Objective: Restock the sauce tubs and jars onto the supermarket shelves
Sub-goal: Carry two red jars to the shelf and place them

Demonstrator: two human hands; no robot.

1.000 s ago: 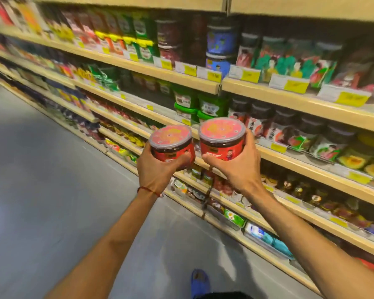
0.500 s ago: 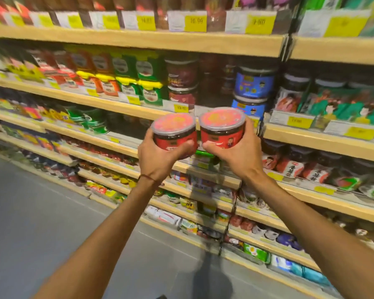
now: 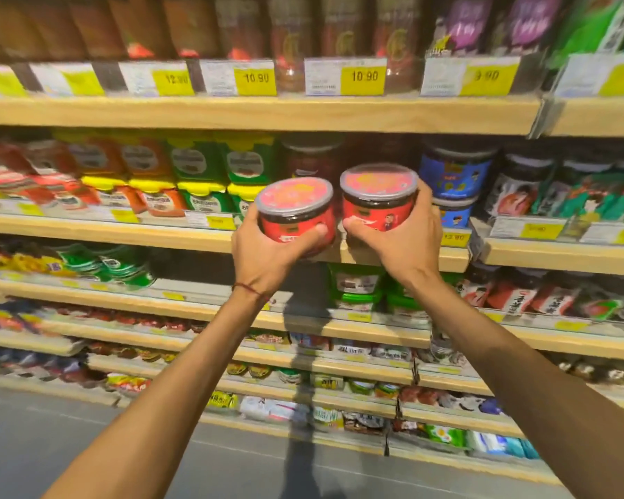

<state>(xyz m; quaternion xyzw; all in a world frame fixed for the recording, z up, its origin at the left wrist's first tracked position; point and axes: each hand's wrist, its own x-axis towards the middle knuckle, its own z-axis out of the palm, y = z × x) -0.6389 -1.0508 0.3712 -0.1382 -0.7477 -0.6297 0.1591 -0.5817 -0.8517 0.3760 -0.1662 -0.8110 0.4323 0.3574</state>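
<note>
I hold two red sauce tubs with clear lids over pink tops, side by side in front of the wooden shelf [image 3: 181, 235]. My left hand [image 3: 267, 253] grips the left tub [image 3: 296, 210] from below, thumb across its front. My right hand [image 3: 407, 243] grips the right tub [image 3: 379, 199] at its lower side; that tub sits slightly higher. Both tubs hang just before a dark gap in the shelf row, between a red-brown jar [image 3: 310, 160] and stacked blue tubs [image 3: 454, 178].
Green and orange sauce tubs [image 3: 199, 174] fill the shelf to the left, dark jars [image 3: 526, 189] to the right. A shelf above carries yellow price tags [image 3: 362, 76] and tall jars. Lower shelves hold green tubs [image 3: 357, 286] and packets. Grey floor [image 3: 33, 444] lies below.
Both hands have raised the two tubs and brought them closer to the shelf gap. The view has tilted up and moved nearer to the shelves.
</note>
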